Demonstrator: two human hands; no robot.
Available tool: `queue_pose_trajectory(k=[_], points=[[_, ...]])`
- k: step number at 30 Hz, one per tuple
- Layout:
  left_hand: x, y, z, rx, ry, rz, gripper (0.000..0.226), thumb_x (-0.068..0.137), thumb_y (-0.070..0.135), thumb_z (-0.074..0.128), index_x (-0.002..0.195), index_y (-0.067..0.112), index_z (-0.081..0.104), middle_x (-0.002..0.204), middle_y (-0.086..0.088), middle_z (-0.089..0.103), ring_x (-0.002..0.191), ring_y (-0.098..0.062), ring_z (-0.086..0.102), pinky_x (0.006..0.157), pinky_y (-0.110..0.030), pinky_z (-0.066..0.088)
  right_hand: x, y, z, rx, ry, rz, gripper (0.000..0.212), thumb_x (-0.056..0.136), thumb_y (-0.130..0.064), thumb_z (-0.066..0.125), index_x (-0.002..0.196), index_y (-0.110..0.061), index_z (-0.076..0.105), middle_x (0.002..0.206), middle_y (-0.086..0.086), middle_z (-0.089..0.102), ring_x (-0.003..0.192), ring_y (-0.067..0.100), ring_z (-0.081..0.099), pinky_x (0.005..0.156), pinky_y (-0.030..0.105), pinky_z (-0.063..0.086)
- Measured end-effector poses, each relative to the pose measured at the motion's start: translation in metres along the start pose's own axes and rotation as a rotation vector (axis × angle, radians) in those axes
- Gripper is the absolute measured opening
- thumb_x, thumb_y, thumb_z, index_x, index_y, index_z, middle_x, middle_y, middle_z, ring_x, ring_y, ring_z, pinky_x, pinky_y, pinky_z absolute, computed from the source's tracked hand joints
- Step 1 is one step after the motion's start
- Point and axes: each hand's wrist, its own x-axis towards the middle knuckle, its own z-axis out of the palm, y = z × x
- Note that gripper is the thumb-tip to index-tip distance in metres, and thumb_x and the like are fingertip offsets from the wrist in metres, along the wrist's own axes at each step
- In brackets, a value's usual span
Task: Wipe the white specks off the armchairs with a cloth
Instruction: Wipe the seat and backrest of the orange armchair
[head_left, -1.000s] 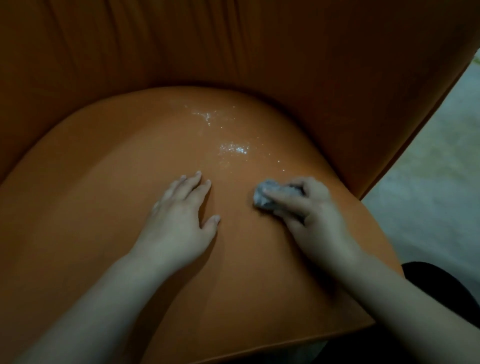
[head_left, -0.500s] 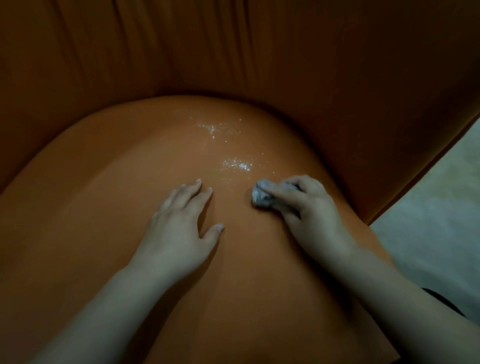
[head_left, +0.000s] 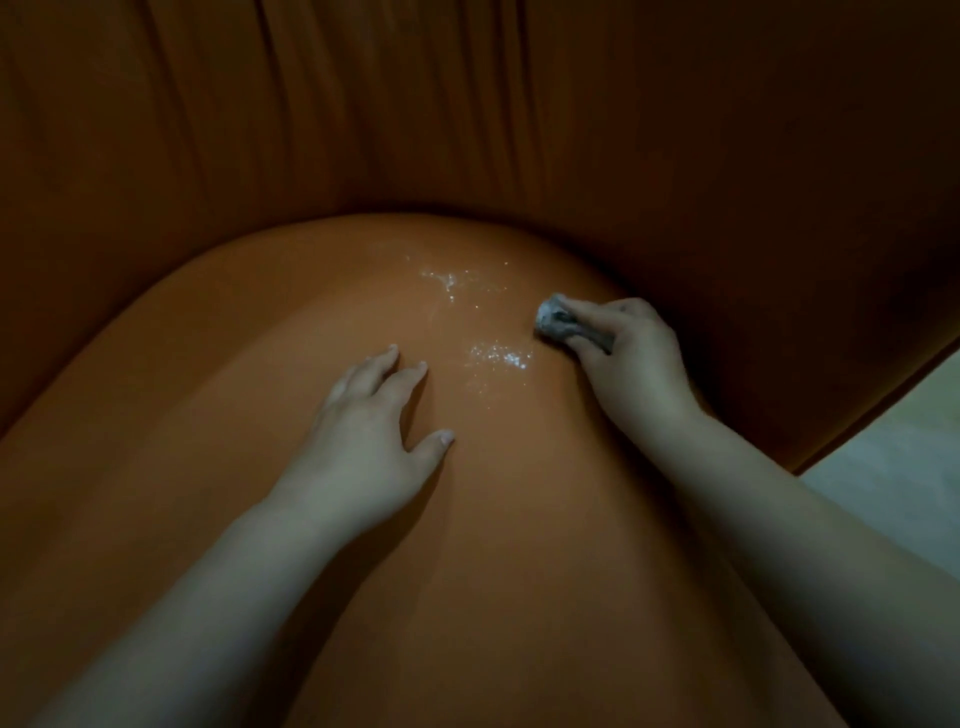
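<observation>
An orange armchair seat cushion (head_left: 208, 467) fills the view. White specks lie on it in two patches, a far patch (head_left: 444, 280) and a near patch (head_left: 498, 357). My right hand (head_left: 634, 358) grips a small bunched grey cloth (head_left: 558, 322), which sits on the cushion just right of the two patches. My left hand (head_left: 374, 441) rests flat on the seat with its fingers spread, left of the near patch.
The pleated orange backrest (head_left: 467, 104) curves round behind and to the right of the seat. A pale floor (head_left: 904, 457) shows past the chair's right edge.
My right hand has carried the cloth farther from me and to the right, up beside the specks. The view has shifted closer over the seat. My left hand stays resting on the seat.
</observation>
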Motion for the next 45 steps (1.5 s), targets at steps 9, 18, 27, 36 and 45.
queue_pose_trajectory(k=[9,18,27,36,45], points=[[-0.006,-0.013,0.0,-0.034,0.024,-0.002,0.072,0.088,0.055,0.054,0.15,0.036,0.025,0.159,0.014,0.01,0.147,-0.015,0.004,0.117,-0.035,0.008,0.011,-0.005,0.006,-0.034,-0.031,-0.086,0.039,0.088,-0.012,0.066,0.121,-0.031,0.064,0.105,-0.003,0.051,0.099,0.01,0.049,0.08,-0.005,0.028],[-0.003,-0.02,0.005,-0.048,0.021,0.022,0.072,0.086,0.06,0.051,0.15,0.04,0.023,0.158,0.019,0.008,0.146,-0.01,0.003,0.111,-0.027,0.004,-0.015,-0.02,0.018,-0.086,-0.175,-0.344,0.041,0.085,-0.013,0.068,0.121,-0.032,0.065,0.102,0.001,0.052,0.095,0.014,0.047,0.081,0.007,0.032],[-0.002,-0.025,0.006,-0.053,0.033,0.058,0.072,0.087,0.059,0.052,0.15,0.038,0.023,0.159,0.017,0.009,0.145,-0.01,0.005,0.111,-0.026,0.003,-0.02,-0.044,0.035,-0.138,-0.286,-0.434,0.038,0.087,-0.018,0.067,0.122,-0.032,0.064,0.102,0.003,0.05,0.095,0.013,0.044,0.079,0.014,0.032],[-0.002,-0.027,0.009,-0.075,0.028,0.08,0.068,0.093,0.054,0.047,0.152,0.039,0.018,0.159,0.019,0.001,0.145,-0.007,-0.002,0.109,-0.022,-0.003,-0.011,-0.031,0.027,-0.099,-0.134,-0.278,0.036,0.086,-0.014,0.067,0.119,-0.027,0.067,0.103,-0.001,0.049,0.095,0.008,0.045,0.081,0.003,0.032],[-0.003,-0.028,0.011,-0.085,0.032,0.083,0.069,0.094,0.053,0.045,0.153,0.035,0.015,0.159,0.02,-0.001,0.144,-0.004,-0.004,0.109,-0.02,-0.006,-0.006,-0.022,0.013,-0.125,-0.11,-0.282,0.041,0.085,-0.008,0.068,0.121,-0.028,0.066,0.103,0.002,0.052,0.097,0.015,0.051,0.083,0.01,0.035]])
